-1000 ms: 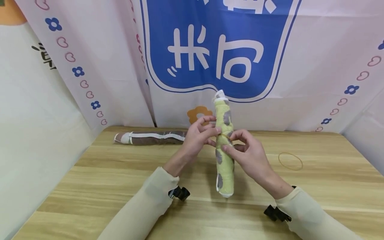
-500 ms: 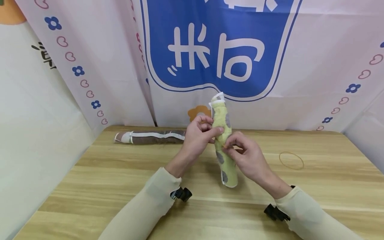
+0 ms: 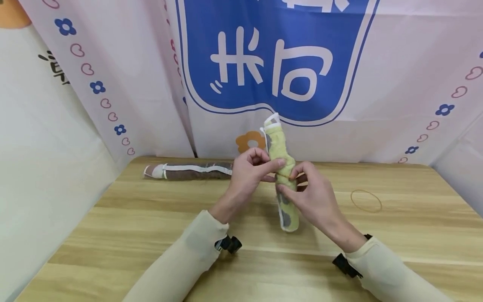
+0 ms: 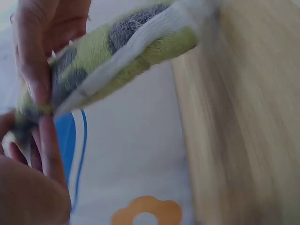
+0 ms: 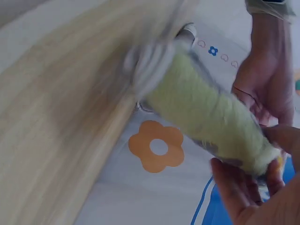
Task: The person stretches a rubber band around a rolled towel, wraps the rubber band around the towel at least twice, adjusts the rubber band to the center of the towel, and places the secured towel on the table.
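A rolled yellow-green towel [image 3: 278,144] with grey spots and white edging stands tilted between both hands, raised off the table. My left hand [image 3: 247,174] grips it near the middle, thumb across the front. Just below, my right hand [image 3: 313,191] pinches it, with the thumb in front and the fingertips at a thin yellowish rubber band [image 3: 285,175] that crosses the roll. In the left wrist view, white edging runs along the towel [image 4: 136,47]. The right wrist view shows the towel [image 5: 201,108] partly blurred, with its far side hidden.
A second roll, brown with a white strip [image 3: 194,170], lies at the back left of the wooden table [image 3: 132,235]. One loose rubber band [image 3: 351,198] rests on the right side. Behind the table hangs a printed cloth [image 3: 222,138].
The towel has tilted and turned, bringing its white edge into view on the left, and its lower end has risen. My right fingers drew together at the roll, then spread around it again.
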`<state>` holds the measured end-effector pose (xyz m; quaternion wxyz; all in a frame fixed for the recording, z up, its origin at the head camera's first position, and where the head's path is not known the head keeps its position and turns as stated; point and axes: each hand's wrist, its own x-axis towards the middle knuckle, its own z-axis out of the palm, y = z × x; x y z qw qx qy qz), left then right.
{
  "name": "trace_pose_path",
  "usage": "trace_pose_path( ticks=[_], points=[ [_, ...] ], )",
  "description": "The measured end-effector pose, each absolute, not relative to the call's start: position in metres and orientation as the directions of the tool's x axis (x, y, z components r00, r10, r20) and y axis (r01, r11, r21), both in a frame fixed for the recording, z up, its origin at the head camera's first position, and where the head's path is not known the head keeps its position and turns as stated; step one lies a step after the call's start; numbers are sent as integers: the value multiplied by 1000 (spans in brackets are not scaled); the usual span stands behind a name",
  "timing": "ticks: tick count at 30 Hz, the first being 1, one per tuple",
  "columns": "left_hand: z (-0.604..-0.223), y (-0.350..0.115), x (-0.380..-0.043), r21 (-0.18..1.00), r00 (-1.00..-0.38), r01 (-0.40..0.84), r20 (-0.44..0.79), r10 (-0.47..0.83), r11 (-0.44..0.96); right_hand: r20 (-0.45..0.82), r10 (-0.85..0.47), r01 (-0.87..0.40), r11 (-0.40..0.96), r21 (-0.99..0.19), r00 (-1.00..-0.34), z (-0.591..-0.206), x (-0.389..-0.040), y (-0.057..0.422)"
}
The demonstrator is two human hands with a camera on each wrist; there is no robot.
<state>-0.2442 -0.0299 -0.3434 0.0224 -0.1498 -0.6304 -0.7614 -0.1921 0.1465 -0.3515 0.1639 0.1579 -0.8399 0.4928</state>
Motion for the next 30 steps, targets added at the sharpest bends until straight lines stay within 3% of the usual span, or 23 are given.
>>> trace_pose_path(
  ticks=[3, 8, 12, 21, 26, 30],
  points=[
    [-348, -33, -250, 943, -946, 170, 238, 220, -287, 406, -83, -408, 351, -843, -910, -351, -193, 150],
    [-351, -37, -253, 953, -942, 112, 192, 276, -281, 317, -141, -335, 133, -933, -938, -351, -196, 151],
    [-349, -39, -253, 957, -953, 114, 181, 243, -265, 328, -183, -346, 81, -935, -927, -354, -199, 150],
    [-342, -33, -246, 971, -972, 180, 200, 124, -157, 460, -186, -493, 219, -842, -868, -360, -202, 150],
    [-339, -29, -239, 956, -955, 294, 294, 42, -17, 412, -163, -442, 359, -822, -897, -357, -197, 148],
    [-339, -27, -235, 937, -937, 347, 344, 56, 42, 336, -145, -364, 453, -814, -931, -353, -193, 146]
  ],
)
